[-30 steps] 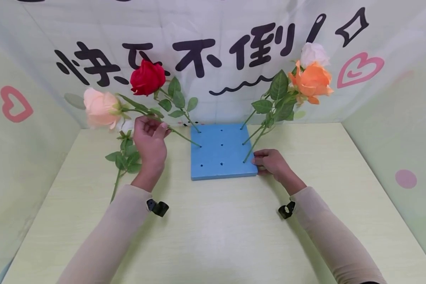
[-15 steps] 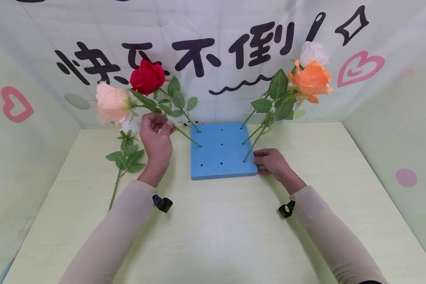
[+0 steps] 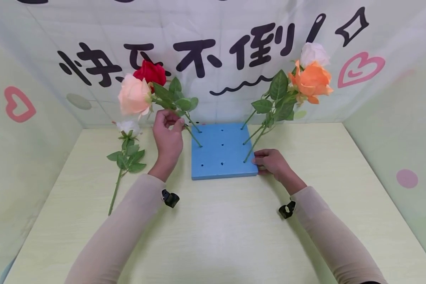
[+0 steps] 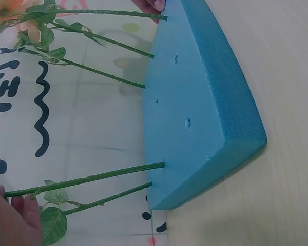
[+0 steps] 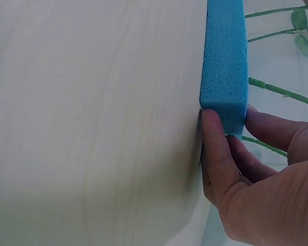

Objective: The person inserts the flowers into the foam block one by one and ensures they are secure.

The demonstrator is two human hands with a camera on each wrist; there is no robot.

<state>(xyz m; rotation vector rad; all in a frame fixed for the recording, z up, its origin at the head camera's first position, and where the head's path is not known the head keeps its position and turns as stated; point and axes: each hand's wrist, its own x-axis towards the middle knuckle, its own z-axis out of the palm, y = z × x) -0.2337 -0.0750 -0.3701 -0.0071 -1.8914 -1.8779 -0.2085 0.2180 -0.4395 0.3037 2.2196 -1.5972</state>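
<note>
A light pink rose [image 3: 135, 94] leans left, its stem planted in the left middle hole of a blue foam block [image 3: 230, 154]. My left hand [image 3: 168, 138] pinches that stem below the leaves; the left wrist view shows the green stem [image 4: 92, 179] running from the fingers into the foam. Behind it a red rose [image 3: 152, 73] stands in the back left hole, partly covered by the pink bloom. At the block's right front corner, my right hand [image 3: 275, 163] grips the edge. Its thumb [image 5: 272, 128] lies against the top face, its fingers along the side.
An orange rose [image 3: 311, 82] and a white rose [image 3: 314, 54] lean right from the block, among three stems on that side. Another white rose [image 3: 127, 127] lies on the table at left, its stem toward the front. A printed cloth wall [image 3: 213, 106] stands close behind.
My left hand has moved right, bringing the pink rose more upright until its bloom overlaps the red rose. The right hand and the block have stayed in place.
</note>
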